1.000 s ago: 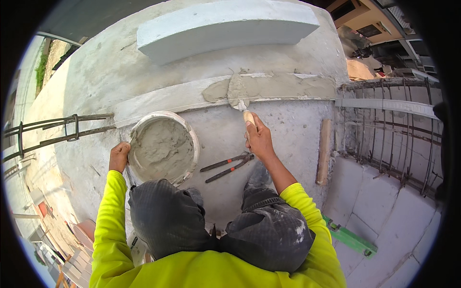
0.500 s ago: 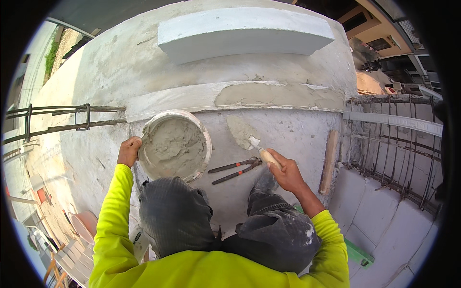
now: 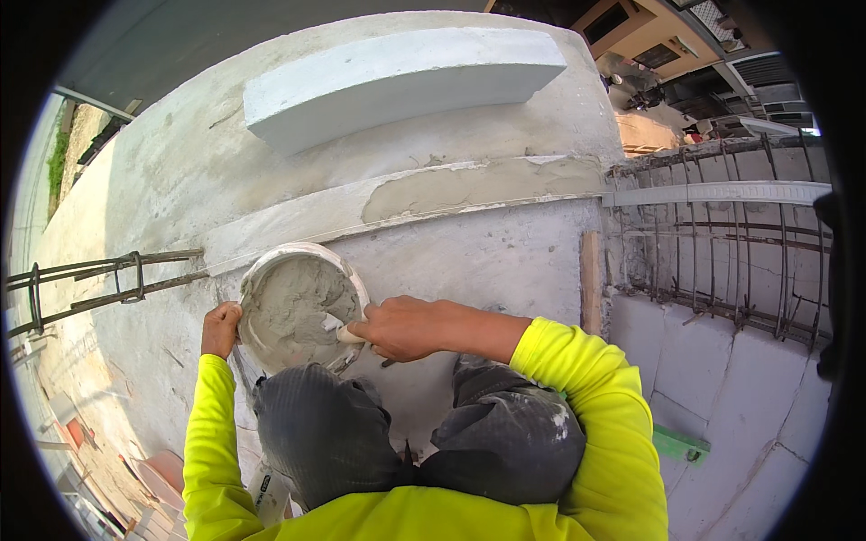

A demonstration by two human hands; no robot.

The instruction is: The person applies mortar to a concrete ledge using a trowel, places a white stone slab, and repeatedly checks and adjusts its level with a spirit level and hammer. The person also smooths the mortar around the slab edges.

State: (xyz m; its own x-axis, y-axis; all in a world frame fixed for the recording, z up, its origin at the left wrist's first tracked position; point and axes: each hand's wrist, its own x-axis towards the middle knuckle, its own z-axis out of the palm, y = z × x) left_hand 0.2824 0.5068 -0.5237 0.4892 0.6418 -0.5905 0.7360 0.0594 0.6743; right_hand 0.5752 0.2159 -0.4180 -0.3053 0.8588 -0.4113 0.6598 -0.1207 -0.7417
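Note:
A round white bucket [image 3: 311, 250] of wet grey mortar [image 3: 293, 302] stands in front of my knees. The fingers of my left hand [image 3: 219, 330] are closed on its left rim. My right hand [image 3: 403, 328] is wrapped round the wooden handle of a trowel [image 3: 346, 334] at the bucket's right side. The trowel's blade is sunk in the mortar, so only its pale neck shows. Under my right wrist lie the pliers, almost wholly hidden. Beyond the bucket, a strip of spread mortar [image 3: 478, 189] covers part of the wall's ledge.
A long pale block [image 3: 406, 86] rests on the concrete beyond the ledge. Rebar [image 3: 117, 278] juts out at left, and a rebar cage [image 3: 731, 234] stands at right. A taut string runs along the ledge. A wooden strip [image 3: 591, 279] and a green tool [image 3: 681, 445] are at right.
My right hand has swung left with the trowel, from the concrete beside the bucket into the mortar. My left hand stays on the rim. The view has shifted and tilted.

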